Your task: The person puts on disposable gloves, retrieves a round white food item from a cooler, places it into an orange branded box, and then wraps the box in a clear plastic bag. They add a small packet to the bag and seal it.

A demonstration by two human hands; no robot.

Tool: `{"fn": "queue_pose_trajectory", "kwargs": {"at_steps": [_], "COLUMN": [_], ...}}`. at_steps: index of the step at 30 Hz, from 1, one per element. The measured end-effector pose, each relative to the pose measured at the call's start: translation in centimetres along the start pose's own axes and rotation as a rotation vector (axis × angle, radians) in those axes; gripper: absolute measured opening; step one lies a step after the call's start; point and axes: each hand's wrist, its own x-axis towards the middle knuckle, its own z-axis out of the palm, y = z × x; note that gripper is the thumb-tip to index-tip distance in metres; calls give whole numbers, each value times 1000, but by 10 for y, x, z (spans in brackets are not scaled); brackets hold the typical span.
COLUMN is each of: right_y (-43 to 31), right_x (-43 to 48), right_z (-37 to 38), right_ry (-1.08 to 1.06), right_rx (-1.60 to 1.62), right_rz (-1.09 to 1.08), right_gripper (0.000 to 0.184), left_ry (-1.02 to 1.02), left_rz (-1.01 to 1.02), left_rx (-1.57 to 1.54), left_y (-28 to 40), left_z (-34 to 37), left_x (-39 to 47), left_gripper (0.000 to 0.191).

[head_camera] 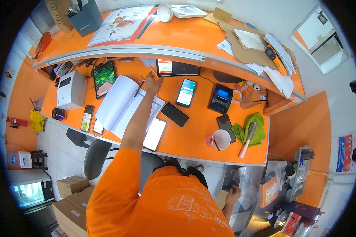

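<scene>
My left hand point(153, 84) reaches across the orange desk, fingertips close to a white cable point(159, 90) and the left end of a black device point(185, 68) under the shelf. Whether the fingers grip anything is hard to see. Below my forearm lies an open notebook point(130, 111) with a pen point(138, 89) on it. A lit smartphone point(186, 92) and a dark one point(175, 114) lie right of the arm. Nearer the front edge is a phone or tablet with a white screen point(154, 134). My right hand point(233, 194) hangs low at my side, near clear plastic bags point(246, 185).
A white printer point(72, 90) and a tablet point(104, 79) stand at the left. On the right are a black payment-type device point(221, 98), a paper cup point(220, 139), a green cloth point(259, 137) and a hairbrush point(248, 137). A raised shelf edge point(124, 51) overhangs the desk's back.
</scene>
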Motion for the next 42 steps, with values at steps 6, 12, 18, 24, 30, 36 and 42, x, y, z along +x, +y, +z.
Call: {"fn": "queue_pose_trajectory", "kwargs": {"at_steps": [6, 12, 18, 24, 30, 36, 42], "right_y": [18, 58, 76, 54, -44, -189, -319], "right_x": [-75, -110, -109, -66, 39, 124, 169], "right_z": [65, 91, 66, 37, -30, -102, -166], "right_ry": [-241, -371, -250, -4, 278, 407, 376], "right_rx": [70, 52, 152, 253, 323, 583, 656], "right_rz": [38, 168, 292, 217, 95, -222, -594], "right_gripper": [24, 21, 21, 22, 6, 5, 14], "left_ry": [-199, -140, -135, 20, 70, -375, -879], "left_rz": [-77, -81, -111, 77, 298, 180, 249], "left_rx": [-264, 6, 86, -19, -280, -329, -278], "left_y": [-10, -12, -10, -5, 12, 39, 58], "left_z": [27, 31, 32, 18, -23, -60, -82], "left_x": [23, 33, 42, 26, -50, -198, -289], "left_gripper": [59, 48, 45, 43, 23, 5, 13]}}
